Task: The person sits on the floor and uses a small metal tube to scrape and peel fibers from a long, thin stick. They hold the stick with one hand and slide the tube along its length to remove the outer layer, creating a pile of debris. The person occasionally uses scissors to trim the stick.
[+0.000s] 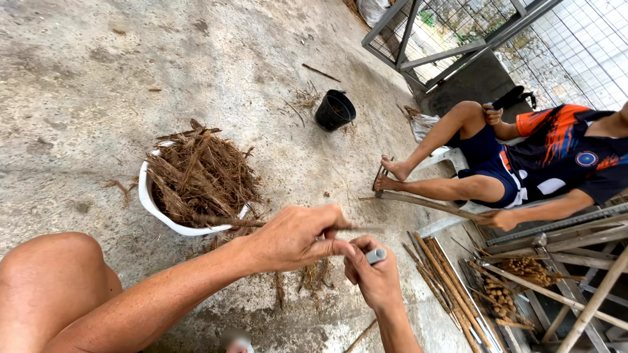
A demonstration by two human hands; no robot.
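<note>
Between the two hands, low in the middle of the view, the left hand (297,236) pinches a thin brown stick (360,228) that lies flat and points right, past the fingertips. The right hand (374,278) sits just under it, touching the left, curled tight around a small grey-handled tool (375,255), so the right hand is the nearer one to the stick's free end. Past the left wrist, a white tub (152,199) heaped with brown bark strips (203,173) rests on the bare concrete floor (98,72); cut sticks (445,281) lie right, a black pot (335,110) farther off.
</note>
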